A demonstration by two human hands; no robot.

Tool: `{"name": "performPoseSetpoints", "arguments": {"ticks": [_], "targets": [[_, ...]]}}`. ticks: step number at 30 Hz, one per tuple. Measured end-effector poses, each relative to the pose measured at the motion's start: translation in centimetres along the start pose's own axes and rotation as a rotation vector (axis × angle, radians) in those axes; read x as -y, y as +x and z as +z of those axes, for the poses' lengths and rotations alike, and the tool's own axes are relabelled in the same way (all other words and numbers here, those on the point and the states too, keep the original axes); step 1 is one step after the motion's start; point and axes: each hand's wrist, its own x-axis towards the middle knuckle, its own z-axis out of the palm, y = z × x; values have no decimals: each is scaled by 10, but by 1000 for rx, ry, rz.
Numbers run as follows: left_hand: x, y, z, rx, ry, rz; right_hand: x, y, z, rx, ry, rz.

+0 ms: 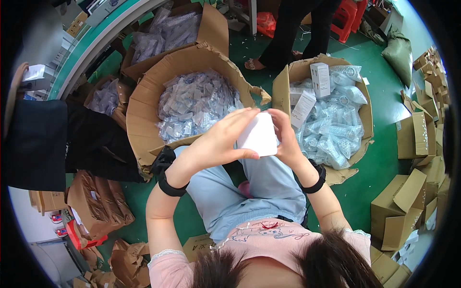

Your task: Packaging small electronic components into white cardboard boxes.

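Between both hands, above my knees, I hold a small white box (259, 135). My left hand (224, 136) grips its left side, with the thumb along the near edge. On the right side of the box, the fingers of my right hand (286, 139) are wrapped round it. Beyond my left hand stands a torn round-sided carton (144, 103) full of small clear plastic packets (194, 101). Past my right hand is another carton (367, 115), holding bubble-wrapped pieces (333, 132) and several white printed boxes (321, 79).
Behind the left carton, an open carton (214, 29) holds more clear plastic packs. Another person's legs (288, 33) are at the back; a person in dark clothes (36, 144) is at the left by a workbench (79, 55). Empty cartons (398, 211) pile up on the right.
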Motion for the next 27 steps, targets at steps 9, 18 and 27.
{"name": "performPoseSetpoints", "arguments": {"ticks": [9,18,27], "targets": [[-7,-8,11,14,537,160,18,13,-13,249,-292,53],[-4,-7,17,-45,723,239,22,17,-5,171,-256,99],[11,-4,24,-113,782,246,7,16,2,-61,-461,-562]]}}
